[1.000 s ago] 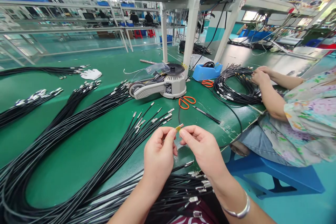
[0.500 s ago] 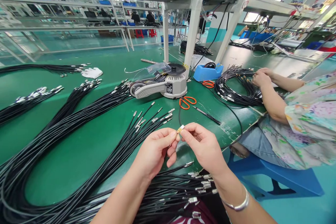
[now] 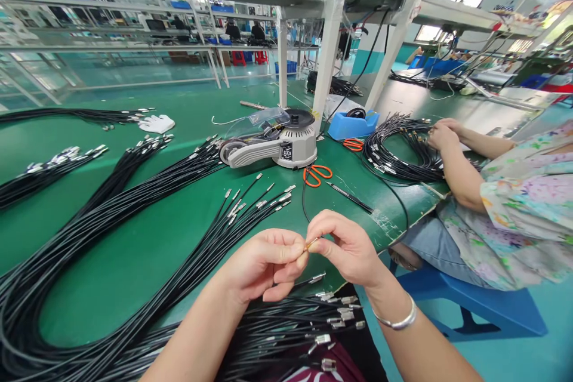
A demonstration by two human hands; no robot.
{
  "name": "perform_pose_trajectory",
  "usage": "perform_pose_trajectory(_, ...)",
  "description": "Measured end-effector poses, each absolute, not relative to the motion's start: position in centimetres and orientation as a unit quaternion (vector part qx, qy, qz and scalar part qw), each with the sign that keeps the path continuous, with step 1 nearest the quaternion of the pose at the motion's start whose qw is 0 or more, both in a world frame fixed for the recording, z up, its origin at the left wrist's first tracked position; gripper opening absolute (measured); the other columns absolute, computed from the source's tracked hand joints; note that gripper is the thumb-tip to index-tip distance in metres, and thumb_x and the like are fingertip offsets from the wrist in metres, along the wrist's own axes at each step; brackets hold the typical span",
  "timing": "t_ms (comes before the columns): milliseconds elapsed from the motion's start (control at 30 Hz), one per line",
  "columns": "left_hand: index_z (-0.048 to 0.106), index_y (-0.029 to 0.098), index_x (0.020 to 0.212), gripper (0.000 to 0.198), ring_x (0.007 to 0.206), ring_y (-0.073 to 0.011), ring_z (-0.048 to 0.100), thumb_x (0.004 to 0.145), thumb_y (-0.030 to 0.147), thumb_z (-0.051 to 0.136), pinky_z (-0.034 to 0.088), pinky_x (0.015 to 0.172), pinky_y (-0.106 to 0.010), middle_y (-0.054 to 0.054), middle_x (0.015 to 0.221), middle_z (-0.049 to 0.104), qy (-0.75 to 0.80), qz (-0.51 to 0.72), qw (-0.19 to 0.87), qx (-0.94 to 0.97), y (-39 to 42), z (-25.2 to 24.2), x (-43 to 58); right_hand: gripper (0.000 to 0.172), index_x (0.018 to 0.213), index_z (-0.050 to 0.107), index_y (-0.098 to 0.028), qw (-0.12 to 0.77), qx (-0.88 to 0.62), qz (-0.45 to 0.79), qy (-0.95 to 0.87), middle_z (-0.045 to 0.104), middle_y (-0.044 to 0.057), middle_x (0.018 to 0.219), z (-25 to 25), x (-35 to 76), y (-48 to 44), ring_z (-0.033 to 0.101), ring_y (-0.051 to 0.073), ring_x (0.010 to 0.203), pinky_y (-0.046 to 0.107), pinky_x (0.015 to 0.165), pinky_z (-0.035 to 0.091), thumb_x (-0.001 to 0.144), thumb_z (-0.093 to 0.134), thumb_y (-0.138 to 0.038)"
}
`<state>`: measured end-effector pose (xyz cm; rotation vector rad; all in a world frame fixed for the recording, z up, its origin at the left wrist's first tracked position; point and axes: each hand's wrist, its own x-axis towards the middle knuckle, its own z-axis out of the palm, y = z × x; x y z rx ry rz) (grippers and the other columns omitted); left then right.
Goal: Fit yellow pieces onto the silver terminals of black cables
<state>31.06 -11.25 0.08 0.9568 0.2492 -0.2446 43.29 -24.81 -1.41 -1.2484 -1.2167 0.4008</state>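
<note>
A small metal connector with amber-yellow tape on it (image 3: 310, 243) is pinched between my two hands above the table's front edge. Thumb and forefinger of my left hand (image 3: 268, 262) grip its left side, the other fingers curling loosely below. My right hand (image 3: 342, 245), a silver bangle on its wrist, pinches the right side. Fingertips cover most of the connector, and whether a cable runs from it is hidden. Below my hands lies a bundle of black cables (image 3: 277, 325) with metal connectors at the ends. Another cable bundle (image 3: 210, 250) curves across the table to the left.
A grey tape dispenser (image 3: 293, 146) stands ahead on the green table (image 3: 111, 274). Near it lie orange-handled scissors (image 3: 317, 175), a black pen-like tool (image 3: 350, 197), a blue tape holder (image 3: 353, 124) and a white glove (image 3: 156, 124). At right, a co-worker's hands (image 3: 443, 134) touch coiled cables (image 3: 380, 155).
Both hands have lowered slightly, and the connector has turned so that its thin edge shows instead of its silver and yellow face. The co-worker's hands stay at the coil.
</note>
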Motion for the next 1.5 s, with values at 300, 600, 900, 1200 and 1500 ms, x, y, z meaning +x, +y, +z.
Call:
perform_pose_trajectory(300, 0.060, 0.017, 0.082, 0.023, 0.046, -0.0059, 0.038, 0.083, 0.039, 0.053, 0.030, 0.043, -0.019, 0.005, 0.060, 0.047, 0.189, 0.027, 0.610, 0.769, -13.1, 1.1, 32.0, 0.015, 0.077, 0.065, -0.016, 0.591, -0.651, 0.311, -0.360, 0.060, 0.000, 0.070, -1.5, 45.0, -26.4, 0.053, 0.012, 0.066, 0.026, 0.063, 0.044, 0.079, 0.065, -0.031)
perform_pose_trajectory(600, 0.060, 0.017, 0.069, 0.021, 0.068, -0.0125, 0.051, 0.083, 0.028, 0.049, 0.039, 0.064, -0.023, 0.002, 0.069, 0.056, 0.141, 0.089, 0.478, 0.862, -14.6, 0.5, 33.3, 0.016, 0.084, 0.068, -0.017, 0.520, -0.687, 0.333, -0.383, 0.066, 0.002, 0.078, -1.1, 45.3, -27.5, 0.057, 0.013, 0.070, 0.025, 0.064, 0.044, 0.078, 0.064, -0.032)
perform_pose_trajectory(900, 0.063, 0.015, 0.098, 0.038, 0.075, -0.0168, 0.060, 0.086, 0.047, 0.045, 0.049, 0.069, -0.029, -0.005, 0.086, 0.066, 0.207, -0.036, 0.589, 0.781, -11.7, -0.1, 31.0, 0.020, 0.072, 0.067, -0.014, 0.558, -0.689, 0.365, -0.284, 0.063, 0.001, 0.062, -2.3, 46.0, -26.6, 0.057, 0.012, 0.059, 0.026, 0.061, 0.046, 0.070, 0.067, -0.033)
perform_pose_trajectory(1200, 0.061, 0.014, 0.074, 0.031, 0.051, -0.0086, 0.049, 0.079, 0.044, 0.058, 0.042, 0.054, -0.022, 0.002, 0.058, 0.055, 0.237, -0.050, 0.638, 0.731, -12.0, -1.1, 31.2, 0.014, 0.062, 0.065, -0.015, 0.573, -0.688, 0.389, -0.218, 0.061, -0.001, 0.056, -2.4, 46.3, -26.2, 0.055, 0.010, 0.052, 0.023, 0.053, 0.046, 0.065, 0.068, -0.028)
perform_pose_trajectory(1500, 0.063, 0.013, 0.080, 0.031, 0.052, -0.0077, 0.051, 0.076, 0.044, 0.062, 0.042, 0.052, -0.021, 0.002, 0.061, 0.058, 0.232, -0.072, 0.672, 0.700, -11.6, -1.3, 31.1, 0.014, 0.059, 0.064, -0.013, 0.594, -0.654, 0.434, -0.177, 0.060, -0.001, 0.052, -2.7, 46.3, -25.7, 0.054, 0.007, 0.047, 0.019, 0.048, 0.044, 0.062, 0.069, -0.026)
